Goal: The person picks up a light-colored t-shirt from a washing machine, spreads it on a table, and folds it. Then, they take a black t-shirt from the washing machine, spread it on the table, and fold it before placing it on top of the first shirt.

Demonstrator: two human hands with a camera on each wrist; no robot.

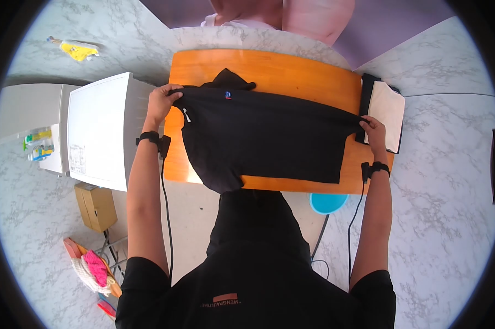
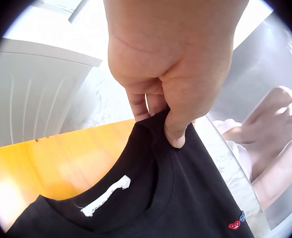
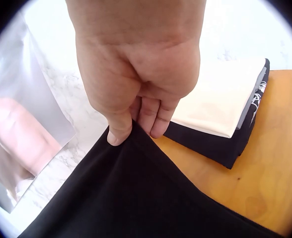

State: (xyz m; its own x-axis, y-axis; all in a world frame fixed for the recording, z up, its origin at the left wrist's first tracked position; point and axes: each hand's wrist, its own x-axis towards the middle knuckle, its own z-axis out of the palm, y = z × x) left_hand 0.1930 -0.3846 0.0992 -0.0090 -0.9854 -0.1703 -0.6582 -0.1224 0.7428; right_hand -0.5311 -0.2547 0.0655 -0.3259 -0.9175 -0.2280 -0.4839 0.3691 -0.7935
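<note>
Marbled walls (image 1: 439, 148) surround an orange wooden surface (image 1: 308, 77). Over it the left hand (image 1: 161, 104) pinches a black T-shirt (image 1: 280, 137) between thumb and fingers at the shoulder, beside the neckline; the right hand (image 1: 374, 133) pinches a corner at the hem end. Stretched between them, the shirt looks light, soft and limp, so it probably sags wherever unsupported, creases easily and is hardly fragile. Shoulder and hem corner seem sound holds; the neck label (image 2: 106, 195) and small heart emblem (image 2: 234, 224) look better left ungripped. Beyond the right hand sits a folded cloth stack (image 1: 389, 118).
</note>
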